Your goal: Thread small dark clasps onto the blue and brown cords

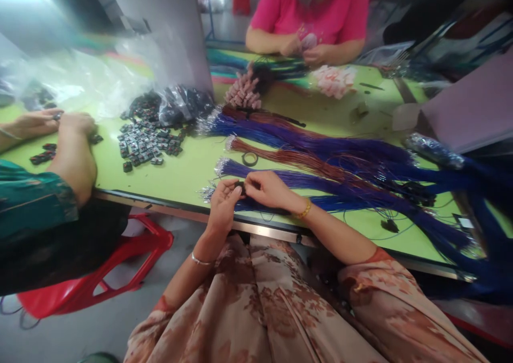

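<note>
Close together at the table's front edge are my two hands. Closed fingers of my left hand (pixel 224 200) hold a small black part (pixel 239 186). My right hand (pixel 266 188) is pinched at that part's right side; what its fingertips grip is too small to make out. Behind them lie a black ring (pixel 250 159), a bundle of brown wires (pixel 272 153) and a bundle of purple wires (pixel 276 174) with bright tips at the left. Blue wires (pixel 332 202) pass beside my right wrist.
Small black connectors (pixel 146 143) are heaped on the green table (pixel 180 178). A co-worker's hands (pixel 76 122) are at the left, another person's hands (pixel 304 50) across the table. A red stool (pixel 140 256) stands at lower left. Pink parts (pixel 243 90) lie near the pillar (pixel 176 37).
</note>
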Motion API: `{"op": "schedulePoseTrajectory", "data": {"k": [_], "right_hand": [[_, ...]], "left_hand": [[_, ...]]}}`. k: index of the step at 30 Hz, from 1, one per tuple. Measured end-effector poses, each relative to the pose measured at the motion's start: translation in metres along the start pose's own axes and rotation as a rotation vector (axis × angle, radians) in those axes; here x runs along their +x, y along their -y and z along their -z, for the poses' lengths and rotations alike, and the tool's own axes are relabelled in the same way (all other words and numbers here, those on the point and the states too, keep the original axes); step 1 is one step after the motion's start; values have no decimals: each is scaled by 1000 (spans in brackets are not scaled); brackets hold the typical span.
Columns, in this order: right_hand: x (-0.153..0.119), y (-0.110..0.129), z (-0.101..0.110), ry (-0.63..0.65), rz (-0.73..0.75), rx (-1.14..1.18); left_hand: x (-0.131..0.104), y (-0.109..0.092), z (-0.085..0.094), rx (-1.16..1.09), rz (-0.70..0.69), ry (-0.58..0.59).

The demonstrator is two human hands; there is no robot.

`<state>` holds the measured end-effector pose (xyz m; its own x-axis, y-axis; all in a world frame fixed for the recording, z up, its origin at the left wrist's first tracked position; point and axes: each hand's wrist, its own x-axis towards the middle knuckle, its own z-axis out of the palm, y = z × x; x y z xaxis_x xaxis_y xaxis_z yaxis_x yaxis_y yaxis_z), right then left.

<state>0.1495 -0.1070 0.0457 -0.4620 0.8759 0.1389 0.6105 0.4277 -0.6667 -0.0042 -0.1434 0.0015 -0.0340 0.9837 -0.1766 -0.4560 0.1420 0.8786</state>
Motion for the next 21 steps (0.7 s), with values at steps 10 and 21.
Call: {"op": "schedulePoseTrajectory", "data": {"k": [10,21], "right_hand": [[61,-95,40,-46,-351,-449],[66,-96,50,30,-256,-502]], "left_hand": [[14,9,8,-59,96,20],[12,5,8,-67,134,33]]}}
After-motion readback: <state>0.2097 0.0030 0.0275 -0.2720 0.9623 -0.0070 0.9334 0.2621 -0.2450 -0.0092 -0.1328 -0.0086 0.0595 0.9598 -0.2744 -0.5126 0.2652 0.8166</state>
